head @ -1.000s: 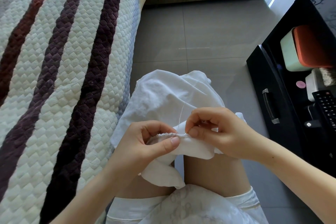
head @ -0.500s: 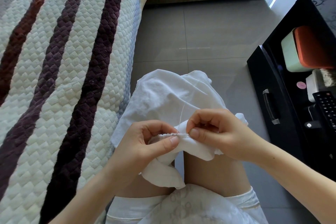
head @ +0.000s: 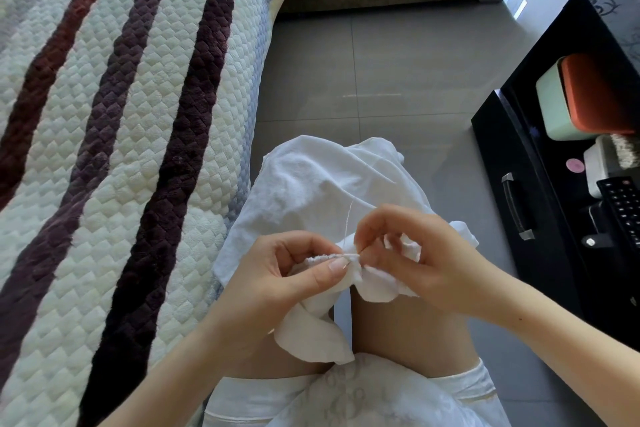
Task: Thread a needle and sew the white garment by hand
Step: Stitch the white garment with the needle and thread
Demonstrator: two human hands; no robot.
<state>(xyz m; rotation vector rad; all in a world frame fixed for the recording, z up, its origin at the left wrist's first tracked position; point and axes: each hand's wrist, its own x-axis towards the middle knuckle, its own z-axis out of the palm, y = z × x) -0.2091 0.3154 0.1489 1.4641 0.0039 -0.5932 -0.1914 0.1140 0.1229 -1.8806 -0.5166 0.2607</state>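
The person sits with bare knees (head: 398, 333) under the work. Above them the left hand (head: 277, 274) pinches a gathered edge of the white garment (head: 311, 184) between thumb and forefinger, the other fingers curled beneath the cloth. The right hand (head: 426, 260) meets it from the other side, thumb and forefinger pressed together on a thin needle (head: 346, 262) that lies at the stitched edge, just beside the left thumbnail. A white thread (head: 349, 218) rises from that spot. The rest of the garment is draped over the knees and hangs toward the grey tiled floor (head: 381, 62). To the left lies a quilted striped sofa cover (head: 121, 114); to the right stands a black cabinet (head: 512, 135) carrying a remote control (head: 623, 208) and an orange-lidded box (head: 581, 97).
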